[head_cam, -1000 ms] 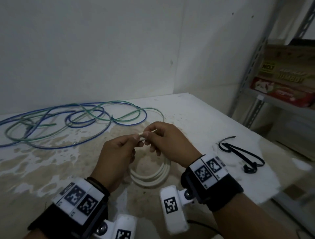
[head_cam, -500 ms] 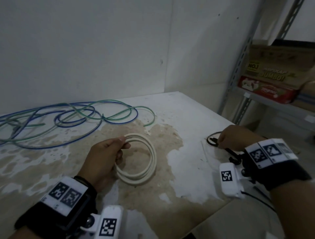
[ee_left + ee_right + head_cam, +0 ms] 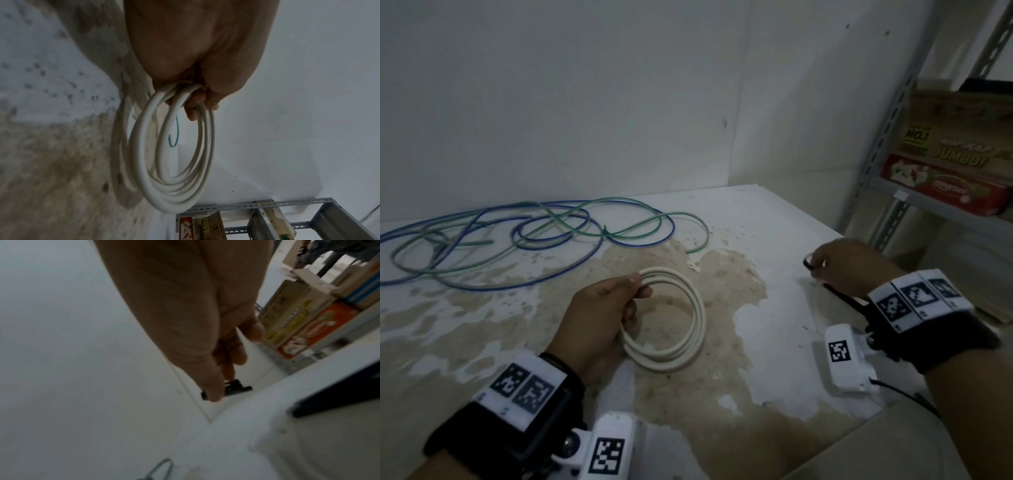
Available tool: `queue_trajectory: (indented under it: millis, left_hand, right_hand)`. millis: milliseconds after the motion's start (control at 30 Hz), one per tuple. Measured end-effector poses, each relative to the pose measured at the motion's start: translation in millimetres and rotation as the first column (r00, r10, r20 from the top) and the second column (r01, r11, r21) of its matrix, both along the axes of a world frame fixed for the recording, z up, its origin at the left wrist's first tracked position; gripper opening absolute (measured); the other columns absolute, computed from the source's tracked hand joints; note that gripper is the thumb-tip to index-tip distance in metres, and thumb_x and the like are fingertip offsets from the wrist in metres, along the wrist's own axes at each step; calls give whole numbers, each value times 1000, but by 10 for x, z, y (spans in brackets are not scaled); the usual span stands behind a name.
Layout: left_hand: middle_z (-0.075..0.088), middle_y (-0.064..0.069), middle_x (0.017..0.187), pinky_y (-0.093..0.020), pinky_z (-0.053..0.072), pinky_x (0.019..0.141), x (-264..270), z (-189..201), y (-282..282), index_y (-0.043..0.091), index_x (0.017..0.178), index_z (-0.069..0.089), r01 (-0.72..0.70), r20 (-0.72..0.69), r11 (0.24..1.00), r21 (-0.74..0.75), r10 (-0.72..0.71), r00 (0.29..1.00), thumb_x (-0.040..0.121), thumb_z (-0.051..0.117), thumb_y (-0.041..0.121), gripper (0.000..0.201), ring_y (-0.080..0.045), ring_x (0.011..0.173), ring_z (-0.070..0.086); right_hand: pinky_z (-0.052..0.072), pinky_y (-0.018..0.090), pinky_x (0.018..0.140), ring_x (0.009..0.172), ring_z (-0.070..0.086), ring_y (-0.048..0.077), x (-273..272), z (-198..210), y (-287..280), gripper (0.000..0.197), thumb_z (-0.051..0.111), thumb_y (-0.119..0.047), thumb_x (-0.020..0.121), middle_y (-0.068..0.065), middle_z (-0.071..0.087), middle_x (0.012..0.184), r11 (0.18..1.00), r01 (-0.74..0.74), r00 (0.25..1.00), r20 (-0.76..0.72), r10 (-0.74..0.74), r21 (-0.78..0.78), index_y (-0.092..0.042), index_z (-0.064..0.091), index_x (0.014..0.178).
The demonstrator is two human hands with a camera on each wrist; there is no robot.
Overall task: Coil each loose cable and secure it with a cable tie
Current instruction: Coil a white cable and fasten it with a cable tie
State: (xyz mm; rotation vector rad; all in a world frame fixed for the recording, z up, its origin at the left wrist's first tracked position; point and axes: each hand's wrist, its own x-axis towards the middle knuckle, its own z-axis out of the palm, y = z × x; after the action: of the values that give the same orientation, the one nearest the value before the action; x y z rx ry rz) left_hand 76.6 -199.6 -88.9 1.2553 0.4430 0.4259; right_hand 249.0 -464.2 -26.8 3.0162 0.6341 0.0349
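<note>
A white cable coil [image 3: 690, 325] of about three loops hangs just over the stained table, held at its upper left by my left hand [image 3: 616, 305]; the left wrist view shows the fingers curled round the white coil [image 3: 164, 162]. Off to the right, my right hand [image 3: 835, 263] rests on the black cable ties [image 3: 839, 294] near the table's right edge, its fingers curled down on them. In the right wrist view the thumb and fingers of my right hand [image 3: 218, 386] close on a black cable tie [image 3: 238, 387]. Loose blue and green cables [image 3: 534, 236] lie tangled at the back left.
The white table [image 3: 774, 222] has a large brown patch of worn paint in the middle. A wall stands close behind. A grey metal shelf rack [image 3: 887, 113] with cardboard boxes [image 3: 945, 178] is right of the table. The table's right edge is close to my right hand.
One second ago both hands held the white cable end together. The right hand has let go and moved right onto the black cable ties; the left keeps the coil.
</note>
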Motion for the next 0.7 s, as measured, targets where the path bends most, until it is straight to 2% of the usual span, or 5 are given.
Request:
queue_trajectory:
  millis: [133,267,367,533,700]
  left_hand:
    - [69,-8,84,-22,37,46,-6,12,116,0,98,68,-62,23,998,9,61,998,95,54,16,21,-8,48,40]
    - [67,-12,82,-27,37,51,-20,33,257,5,86,69,-169,6,982,79,169,986,95,55,17,21,-10,47,40]
    - [66,-9,77,-28,35,54,-36,51,345,8,77,67,-223,5,969,104,224,975,95,55,16,24,-13,48,38]
    - [62,-1,62,-25,36,49,-59,74,461,3,78,66,-263,-16,955,135,267,964,96,54,18,26,-13,46,39]
    - [54,-14,62,-26,34,51,-85,81,466,-1,79,68,-208,14,931,299,214,977,97,53,20,32,-16,47,37]
  right_hand:
    - [31,12,69,90,58,1,-454,377,395,10,57,-19,93,-11,63,93,800,-362,931,153,330,478,-23,66,96]
    - [40,7,74,82,59,-6,-963,563,867,21,60,-29,89,-26,65,81,632,-536,712,-102,694,560,-48,61,80]
    - [40,11,82,92,57,-6,-1084,446,1143,17,61,-31,90,-27,61,89,619,-617,598,-221,770,486,-46,68,94]
    - [38,5,77,85,53,-4,-1094,265,1456,26,51,-20,96,-25,54,86,666,-709,589,-324,740,232,-27,69,114]
    - [32,16,69,95,59,20,-1009,140,1776,31,48,-10,95,3,63,104,584,-812,572,-199,796,2,-20,68,116]
